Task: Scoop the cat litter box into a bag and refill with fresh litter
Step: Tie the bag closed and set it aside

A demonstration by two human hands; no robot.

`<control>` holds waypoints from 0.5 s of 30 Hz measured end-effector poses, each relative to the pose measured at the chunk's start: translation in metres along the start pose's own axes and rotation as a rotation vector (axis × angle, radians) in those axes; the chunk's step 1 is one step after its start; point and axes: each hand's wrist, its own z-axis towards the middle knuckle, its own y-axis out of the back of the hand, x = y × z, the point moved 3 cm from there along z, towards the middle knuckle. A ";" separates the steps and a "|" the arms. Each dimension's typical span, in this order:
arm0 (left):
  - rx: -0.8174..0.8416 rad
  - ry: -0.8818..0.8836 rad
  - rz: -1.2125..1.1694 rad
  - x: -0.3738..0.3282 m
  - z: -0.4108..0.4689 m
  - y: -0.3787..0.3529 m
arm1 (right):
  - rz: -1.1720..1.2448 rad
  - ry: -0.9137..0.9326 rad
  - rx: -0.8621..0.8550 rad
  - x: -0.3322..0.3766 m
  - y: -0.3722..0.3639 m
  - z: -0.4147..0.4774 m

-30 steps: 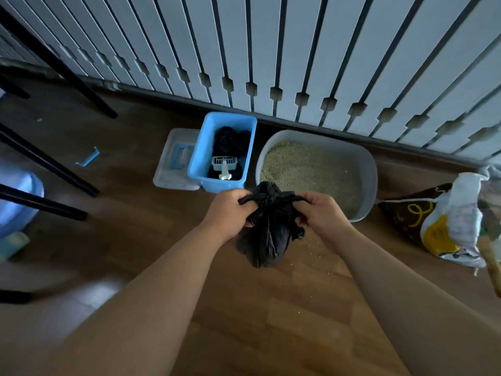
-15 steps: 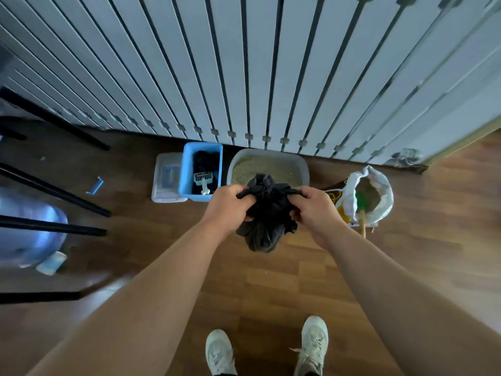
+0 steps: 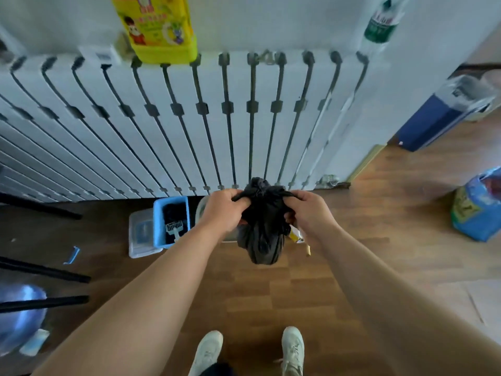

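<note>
- Left grip (image 3: pixel 222 210): fingers curled tight round 1 twisted ear of the bag (image 3: pixel 264 234), at its top left.
- Right grip (image 3: pixel 309 213): fingers curled round the other ear, top right; the 2 ears are stretched sideways from the bunched top.
- Bag: black, bulging, hangs in the air between the 2 grips, above the floor (image 3: pixel 271 294), touching nothing else.
- Litter box (image 3: pixel 201 213): on the floor behind the left grip, only a pale sliver of rim shows; cannot tell the contents.
- Bin (image 3: pixel 158 226): blue, on the floor just left of the litter box, with dark stuff and a white scoop (image 3: pixel 174 229) inside.
- Lid (image 3: pixel 139 234): clear, flat on the floor against the bin's left side.
- Sack (image 3: pixel 295 236): a small yellow-white bit shows under the right grip, the rest hidden.
- 2 pale shoes (image 3: pixel 207 351) at the bottom edge, toes toward the bag.
- Radiator (image 3: pixel 189 131): white, behind everything; a yellow bottle (image 3: pixel 160 28) stands on top.
- Blue clip (image 3: pixel 72 255) on the floor, well left of the bin.
</note>
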 end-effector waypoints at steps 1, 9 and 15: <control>0.038 -0.004 -0.008 -0.007 -0.002 -0.004 | 0.022 0.001 -0.034 0.003 0.006 -0.005; 0.406 -0.160 0.161 -0.047 -0.027 -0.035 | 0.315 0.003 -0.360 -0.002 0.034 -0.080; 0.678 -0.239 0.346 -0.047 -0.079 -0.077 | 0.494 -0.015 -0.618 -0.049 0.051 -0.174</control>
